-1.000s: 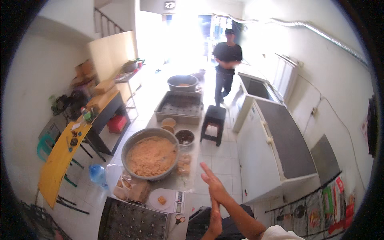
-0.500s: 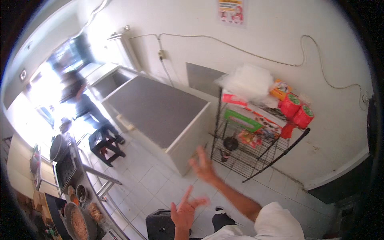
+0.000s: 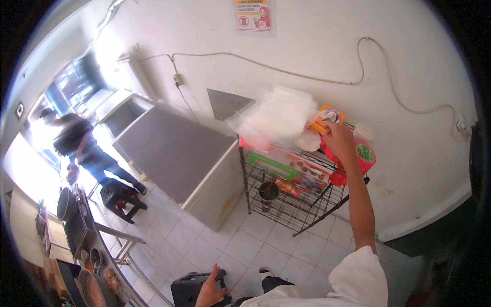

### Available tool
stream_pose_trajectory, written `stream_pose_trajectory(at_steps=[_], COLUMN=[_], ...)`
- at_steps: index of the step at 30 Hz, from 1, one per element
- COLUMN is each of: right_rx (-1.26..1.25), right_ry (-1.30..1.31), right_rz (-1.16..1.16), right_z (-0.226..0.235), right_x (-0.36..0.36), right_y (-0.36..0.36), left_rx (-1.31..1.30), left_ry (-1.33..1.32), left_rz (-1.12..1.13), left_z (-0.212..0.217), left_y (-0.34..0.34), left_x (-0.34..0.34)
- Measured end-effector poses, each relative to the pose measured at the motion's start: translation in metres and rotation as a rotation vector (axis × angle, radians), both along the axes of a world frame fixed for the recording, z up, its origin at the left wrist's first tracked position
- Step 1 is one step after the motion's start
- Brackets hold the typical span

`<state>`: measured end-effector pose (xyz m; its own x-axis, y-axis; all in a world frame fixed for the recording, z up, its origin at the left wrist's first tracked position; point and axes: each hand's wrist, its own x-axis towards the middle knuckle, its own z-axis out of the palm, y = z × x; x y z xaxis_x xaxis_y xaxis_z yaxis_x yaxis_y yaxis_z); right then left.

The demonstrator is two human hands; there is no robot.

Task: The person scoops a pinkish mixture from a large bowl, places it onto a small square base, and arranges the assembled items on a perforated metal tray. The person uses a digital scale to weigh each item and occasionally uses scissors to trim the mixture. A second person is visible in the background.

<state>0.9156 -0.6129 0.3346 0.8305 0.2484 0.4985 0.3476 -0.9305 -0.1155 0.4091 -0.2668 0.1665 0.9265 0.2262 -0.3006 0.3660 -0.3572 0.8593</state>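
My right hand [image 3: 338,140] reaches over the top of a black wire rack [image 3: 302,223], fingers curled down beside an orange-yellow packet [image 3: 330,113]. What those fingers hold is hidden beneath them. Under and beside the hand are red plastic-wrapped goods, one a red roll-shaped pack with a green round end [image 3: 365,152]. A whitish round item [image 3: 309,139] lies left of the fingertips, and a pale tub [image 3: 364,132] stands to the right. My left hand [image 3: 210,290] is low in front of me, open, above a black stool [image 3: 189,287], holding nothing.
Clear plastic bags [image 3: 281,113] lie on the rack's top left; boxes and a dark pan [image 3: 268,191] sit lower. Left of it stands a grey-topped chest [image 3: 176,148]. A person [image 3: 84,140] works at the far left, near another stool [image 3: 121,197] and a counter with pots [image 3: 94,289].
My right hand has moved up and right from in front of the rack onto its top goods. My left hand has dropped lower. The view has shifted right.
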Motion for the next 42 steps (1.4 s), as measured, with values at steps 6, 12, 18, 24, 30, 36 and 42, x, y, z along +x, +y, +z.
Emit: stream_pose_trajectory(at_steps=[6,12,18,24,30,36,42], right_rx=[-0.255,0.087,-0.307,0.021,-0.044,-0.006,0.079], right_ry=[0.203,0.291,0.487,0.313,0.397,0.335,0.244], right_rz=[-0.039,-0.091,-0.336,0.343,0.205,0.193,0.244], right_z=[-0.022,0.024,-0.013,-0.069,-0.071,-0.079,-0.08], right_x=[0.061,0.107,0.203,0.24,0.282,0.302,0.324], right_y=[0.02,-0.007,-0.035,-0.074,-0.108,-0.121,-0.148], left_rx=[-0.23,-0.184,-0.221,0.088,0.057,0.087,0.109], left_ry=[0.028,0.069,0.027,0.032,0.024,0.026,0.038], left_rz=[0.165,0.236,0.351,0.232,0.236,0.244,0.29], left_z=[-0.038,-0.041,-0.042,-0.029,-0.035,-0.054,-0.065], left_y=[-0.003,-0.006,0.006,-0.004,-0.019,-0.027,-0.024], left_x=[-0.013,-0.04,-0.062,-0.041,-0.029,-0.028,-0.038])
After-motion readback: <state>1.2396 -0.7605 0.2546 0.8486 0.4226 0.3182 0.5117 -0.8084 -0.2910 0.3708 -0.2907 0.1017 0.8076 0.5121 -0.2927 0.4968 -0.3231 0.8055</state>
